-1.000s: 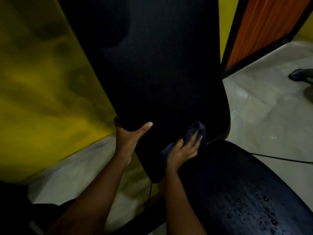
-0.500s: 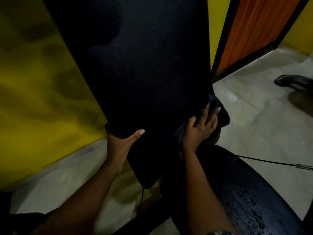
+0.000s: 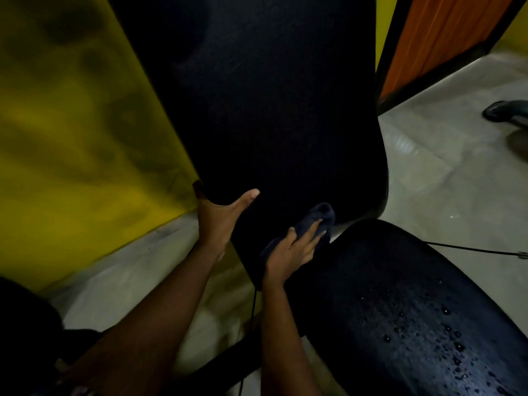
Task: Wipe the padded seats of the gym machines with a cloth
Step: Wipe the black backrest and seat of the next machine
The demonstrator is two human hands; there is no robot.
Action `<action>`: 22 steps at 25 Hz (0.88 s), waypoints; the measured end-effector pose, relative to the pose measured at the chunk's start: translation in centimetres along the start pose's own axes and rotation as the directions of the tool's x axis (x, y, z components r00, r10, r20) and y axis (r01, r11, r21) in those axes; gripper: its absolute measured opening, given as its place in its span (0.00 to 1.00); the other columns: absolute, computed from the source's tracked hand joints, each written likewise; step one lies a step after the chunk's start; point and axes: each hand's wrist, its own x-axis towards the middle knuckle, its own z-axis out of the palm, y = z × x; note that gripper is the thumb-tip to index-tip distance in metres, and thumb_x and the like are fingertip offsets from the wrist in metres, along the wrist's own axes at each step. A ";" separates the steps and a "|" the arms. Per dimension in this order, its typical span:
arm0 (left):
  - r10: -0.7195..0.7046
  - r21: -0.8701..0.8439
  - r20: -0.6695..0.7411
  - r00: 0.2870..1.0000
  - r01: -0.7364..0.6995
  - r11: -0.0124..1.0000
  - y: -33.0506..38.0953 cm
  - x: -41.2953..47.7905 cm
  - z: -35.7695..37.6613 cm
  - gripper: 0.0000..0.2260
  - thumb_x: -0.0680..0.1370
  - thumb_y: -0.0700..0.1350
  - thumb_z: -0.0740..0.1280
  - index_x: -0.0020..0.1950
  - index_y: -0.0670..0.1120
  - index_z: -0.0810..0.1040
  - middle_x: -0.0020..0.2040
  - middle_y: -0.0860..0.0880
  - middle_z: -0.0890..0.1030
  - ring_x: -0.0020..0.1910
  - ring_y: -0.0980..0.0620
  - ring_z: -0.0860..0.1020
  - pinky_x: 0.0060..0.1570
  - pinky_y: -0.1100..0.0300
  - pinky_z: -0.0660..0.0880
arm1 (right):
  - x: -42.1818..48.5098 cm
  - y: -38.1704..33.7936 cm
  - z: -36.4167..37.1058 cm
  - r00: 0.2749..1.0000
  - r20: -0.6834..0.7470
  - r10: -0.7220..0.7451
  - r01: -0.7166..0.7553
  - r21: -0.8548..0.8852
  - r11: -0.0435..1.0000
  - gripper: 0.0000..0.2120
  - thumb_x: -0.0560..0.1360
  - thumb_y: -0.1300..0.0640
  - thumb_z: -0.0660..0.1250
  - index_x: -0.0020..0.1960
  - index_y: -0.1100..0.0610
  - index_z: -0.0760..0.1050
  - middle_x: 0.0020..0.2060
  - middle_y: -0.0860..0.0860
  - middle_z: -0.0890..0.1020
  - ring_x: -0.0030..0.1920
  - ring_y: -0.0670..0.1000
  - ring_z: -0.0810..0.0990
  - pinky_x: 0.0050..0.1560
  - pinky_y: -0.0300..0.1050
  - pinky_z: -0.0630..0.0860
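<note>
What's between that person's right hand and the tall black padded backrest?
A crumpled dark blue cloth: in the head view, the right hand presses it against the lower end of the tall black padded backrest.

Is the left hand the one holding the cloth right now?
No, the right hand presses the dark cloth against the upright back pad, while the left hand grips that pad's edge.

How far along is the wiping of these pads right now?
Done, seemingly: the upright back pad looks dry higher up. In hand: the right hand presses the cloth against its lower end while the left hand grips its edge. Left: the seat pad, beaded with droplets, looks unwiped.
</note>
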 end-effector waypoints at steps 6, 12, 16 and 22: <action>-0.035 0.007 0.015 0.999 0.035 0.999 -0.5 0.1 -0.2 0.35 0.66 0.44 0.77 0.68 0.41 0.63 0.58 0.53 0.70 0.58 0.57 0.70 0.46 0.83 0.67 | -0.8 0.5 -1.1 0.991 0.104 -0.078 0.077 0.011 0.997 0.23 0.81 0.60 0.55 0.75 0.54 0.55 0.76 0.55 0.50 0.74 0.56 0.53 0.69 0.41 0.50; -0.084 0.011 0.049 0.995 0.083 0.996 -1.1 0.4 -0.2 0.48 0.63 0.52 0.77 0.74 0.39 0.55 0.71 0.45 0.67 0.69 0.50 0.67 0.67 0.61 0.66 | 2.2 -1.1 -0.2 0.998 -0.049 0.025 -0.027 -0.022 0.999 0.24 0.81 0.58 0.55 0.75 0.53 0.53 0.76 0.57 0.52 0.73 0.59 0.56 0.69 0.44 0.51; -0.120 0.009 0.075 0.990 0.120 0.993 0.7 -0.3 -0.8 0.42 0.69 0.45 0.75 0.74 0.39 0.55 0.67 0.48 0.68 0.65 0.54 0.68 0.60 0.65 0.68 | -5.9 -2.5 0.2 0.980 0.087 -0.178 0.185 -0.070 0.980 0.24 0.78 0.57 0.55 0.74 0.49 0.58 0.76 0.54 0.54 0.70 0.59 0.59 0.68 0.50 0.58; -0.154 -0.024 0.105 0.982 0.158 0.987 5.4 -3.1 -4.7 0.32 0.77 0.51 0.65 0.77 0.46 0.55 0.75 0.47 0.62 0.72 0.48 0.64 0.60 0.59 0.68 | -5.8 -10.2 -4.7 0.892 0.231 -0.389 0.362 0.151 0.920 0.28 0.72 0.53 0.52 0.71 0.52 0.63 0.70 0.56 0.69 0.65 0.58 0.70 0.66 0.49 0.67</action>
